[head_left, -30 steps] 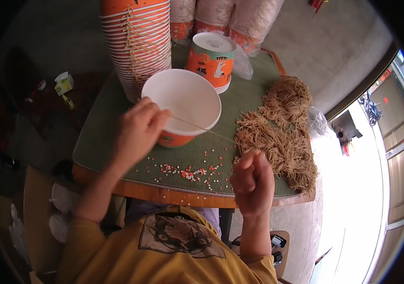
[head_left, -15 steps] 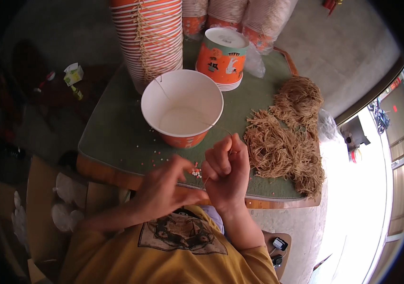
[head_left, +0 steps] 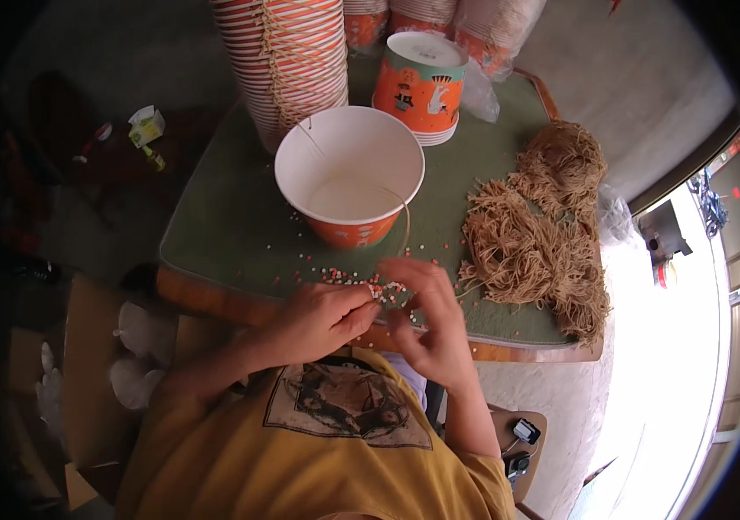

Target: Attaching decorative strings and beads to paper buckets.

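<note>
By the worktop's front edge (head_left: 214, 302), the right hand (head_left: 439, 325) is spread; the left hand's (head_left: 318, 322) grip cannot be told. The tub (head_left: 352, 232), cord (head_left: 408, 227) over its rim, is set behind, presumably for reach.

The green, wood-edged tabletop (head_left: 222, 225) bore an upright bucket (head_left: 350, 165), a tall bucket stack (head_left: 287, 69), overturned nested buckets (head_left: 422, 87), tangled tan cords (head_left: 530, 247) and scattered red-and-white bits (head_left: 335, 276).
</note>
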{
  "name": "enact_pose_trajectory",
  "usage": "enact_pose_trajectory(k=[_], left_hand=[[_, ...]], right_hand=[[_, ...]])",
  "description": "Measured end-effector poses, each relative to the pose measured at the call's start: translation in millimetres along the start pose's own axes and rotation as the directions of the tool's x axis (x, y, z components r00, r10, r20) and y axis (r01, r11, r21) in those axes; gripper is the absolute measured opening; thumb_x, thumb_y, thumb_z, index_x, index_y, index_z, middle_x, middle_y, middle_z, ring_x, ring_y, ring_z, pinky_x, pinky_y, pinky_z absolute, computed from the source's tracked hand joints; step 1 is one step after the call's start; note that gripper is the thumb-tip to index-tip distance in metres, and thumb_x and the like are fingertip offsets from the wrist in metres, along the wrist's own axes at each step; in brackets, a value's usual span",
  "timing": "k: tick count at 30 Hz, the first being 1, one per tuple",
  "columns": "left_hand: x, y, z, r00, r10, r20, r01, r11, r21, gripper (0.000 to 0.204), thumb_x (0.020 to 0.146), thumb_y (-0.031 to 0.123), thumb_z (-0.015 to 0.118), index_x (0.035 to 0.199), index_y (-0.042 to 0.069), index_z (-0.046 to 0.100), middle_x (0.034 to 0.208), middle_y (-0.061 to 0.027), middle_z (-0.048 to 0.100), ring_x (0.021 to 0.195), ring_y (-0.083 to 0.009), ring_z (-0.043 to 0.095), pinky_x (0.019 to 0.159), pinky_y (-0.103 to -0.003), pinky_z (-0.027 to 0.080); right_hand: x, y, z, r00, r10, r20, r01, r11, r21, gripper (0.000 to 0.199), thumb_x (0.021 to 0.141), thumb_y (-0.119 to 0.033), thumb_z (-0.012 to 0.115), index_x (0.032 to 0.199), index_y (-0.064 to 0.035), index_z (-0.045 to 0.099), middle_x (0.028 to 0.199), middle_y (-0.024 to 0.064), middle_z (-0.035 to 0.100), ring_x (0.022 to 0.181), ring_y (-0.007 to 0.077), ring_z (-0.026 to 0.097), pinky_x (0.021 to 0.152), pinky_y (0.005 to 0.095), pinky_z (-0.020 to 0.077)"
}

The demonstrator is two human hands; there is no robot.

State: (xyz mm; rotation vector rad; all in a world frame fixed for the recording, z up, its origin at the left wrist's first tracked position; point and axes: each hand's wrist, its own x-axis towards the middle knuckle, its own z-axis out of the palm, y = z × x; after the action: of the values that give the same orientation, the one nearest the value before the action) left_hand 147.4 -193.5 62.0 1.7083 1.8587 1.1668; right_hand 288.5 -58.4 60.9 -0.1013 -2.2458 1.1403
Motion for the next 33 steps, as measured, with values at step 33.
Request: enact_pose_trajectory(k=[33], left_hand=[[59, -9, -128, 0.986, -0.164, -0.015, 0.165, 0.985, 0.049, 0.011, 0.087, 0.004, 0.059, 0.098, 0.0, 0.056, 0.084, -0.0051, 0.062, 0.076, -0.0084, 0.057, 0.068, -0.026, 0.048]], right_hand=[[61, 32, 28, 0.941, 0.102, -0.322, 0.01, 0.944, 0.328, 0.004, 0.098, -0.002, 0.043, 0.1, -0.0003, 0.047, 0.116, 0.0183, 0.064, 0.096, 0.02, 0.063, 0.086, 0.0313, 0.049]])
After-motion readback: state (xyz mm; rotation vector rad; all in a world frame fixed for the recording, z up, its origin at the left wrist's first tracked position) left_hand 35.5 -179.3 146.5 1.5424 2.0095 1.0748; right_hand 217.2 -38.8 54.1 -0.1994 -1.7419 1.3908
